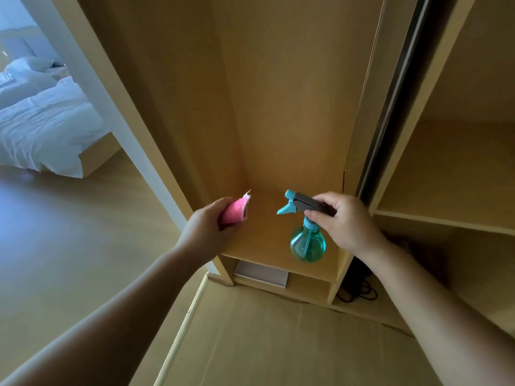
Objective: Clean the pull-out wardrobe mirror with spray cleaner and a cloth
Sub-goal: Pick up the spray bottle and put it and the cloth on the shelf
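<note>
Hanging from the right hand [345, 221], the spray bottle [308, 243] has its long axis roughly upright, with the round green body at the bottom and the grey and blue head on top. The fingers curl over the head from the right and grip it. Its nozzle points left and a little away from the person, toward the cloth [237, 210]. The body looks slightly blurred. The bottle shows against the front of a low shelf [264, 246] inside the open wooden wardrobe [292, 107]; whether it touches the board cannot be told.

The left hand [207, 227] is closed around the pink cloth, which is bunched, with a pale corner sticking up past the fingers. Cloth and nozzle are near each other but apart.

A dark strip [395, 93] runs up the divider on the right. Under the shelf lies a white box [262, 275], and a black cable [359, 291] is coiled in the next compartment. A bed [41, 129] with white sheets stands at far left.
</note>
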